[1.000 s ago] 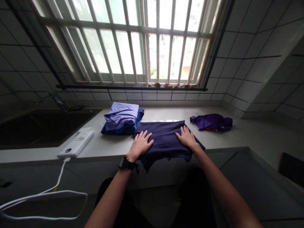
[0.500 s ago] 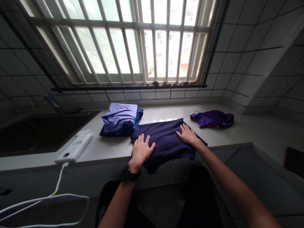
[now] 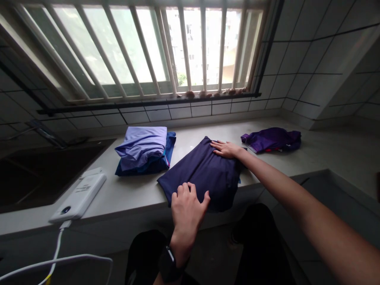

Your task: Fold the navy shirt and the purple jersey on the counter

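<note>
A dark navy garment (image 3: 204, 170) lies spread at the counter's front edge, its near part hanging over. My right hand (image 3: 227, 149) rests on its upper right part, palm down with fingers stretched out. Over the lower left part is my left hand (image 3: 188, 206), thumb apart and fingers slightly bent, with no cloth visibly gripped; whether it touches the fabric I cannot tell. Left of the garment sits a folded pile, a lavender cloth (image 3: 145, 144) on top of a blue one (image 3: 139, 170). A crumpled purple garment (image 3: 273, 139) lies to the right.
On the white counter (image 3: 103, 202), a white power bank (image 3: 78, 200) with a cable (image 3: 57, 247) lies beside the dark sink (image 3: 38, 170). A faucet (image 3: 47, 132) stands behind the sink. The barred window (image 3: 154, 51) is at the back, small stones (image 3: 190, 94) on its sill.
The navy garment has turned at an angle on the counter. My right hand has moved up and left across it, and my left hand has come nearer to me. The view has shifted slightly.
</note>
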### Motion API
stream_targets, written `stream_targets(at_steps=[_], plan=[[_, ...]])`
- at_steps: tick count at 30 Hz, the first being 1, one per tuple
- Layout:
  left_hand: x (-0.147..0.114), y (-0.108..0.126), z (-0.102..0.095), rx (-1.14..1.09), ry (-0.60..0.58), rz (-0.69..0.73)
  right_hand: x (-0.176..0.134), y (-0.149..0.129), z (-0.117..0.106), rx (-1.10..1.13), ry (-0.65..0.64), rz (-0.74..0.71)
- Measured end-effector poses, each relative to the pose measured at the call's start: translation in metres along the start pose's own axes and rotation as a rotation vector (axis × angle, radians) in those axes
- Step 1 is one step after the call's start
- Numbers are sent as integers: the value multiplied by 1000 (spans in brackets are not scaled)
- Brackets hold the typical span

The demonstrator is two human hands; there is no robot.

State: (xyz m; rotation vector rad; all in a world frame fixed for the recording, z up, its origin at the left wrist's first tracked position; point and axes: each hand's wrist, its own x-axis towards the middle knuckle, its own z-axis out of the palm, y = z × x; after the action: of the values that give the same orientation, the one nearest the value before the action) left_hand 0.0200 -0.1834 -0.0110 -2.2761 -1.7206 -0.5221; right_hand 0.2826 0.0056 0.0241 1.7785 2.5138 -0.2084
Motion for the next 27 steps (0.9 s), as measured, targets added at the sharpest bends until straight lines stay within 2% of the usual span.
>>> stream_targets(at_steps=[3, 6, 8, 11, 15, 18, 20, 23, 27], plan=[[16, -12, -13, -151, -150, 177, 24, -17, -17, -84, 28, -17], [29, -40, -10, -316, -220, 364, 29, -43, -27, -118, 156, -75], [30, -58, 0, -315, -203, 378, 12, -58, -24, -85, 254, -122], [23, -70, 14, -253, -231, 357, -45, -68, -2, -5, 335, -131], [12, -63, 20, -187, -238, 325, -132, -63, 47, 118, 400, 3], [6, -52, 16, -134, -201, 307, -160, -54, 72, 150, 384, -5], [2, -44, 11, -100, -179, 299, -158, -44, 74, 162, 354, -31], [-5, -33, 1, -74, -170, 316, -146, -31, 62, 199, 305, -47], [-7, -41, -2, -124, -177, 383, -154, -40, 46, 189, 366, -75]])
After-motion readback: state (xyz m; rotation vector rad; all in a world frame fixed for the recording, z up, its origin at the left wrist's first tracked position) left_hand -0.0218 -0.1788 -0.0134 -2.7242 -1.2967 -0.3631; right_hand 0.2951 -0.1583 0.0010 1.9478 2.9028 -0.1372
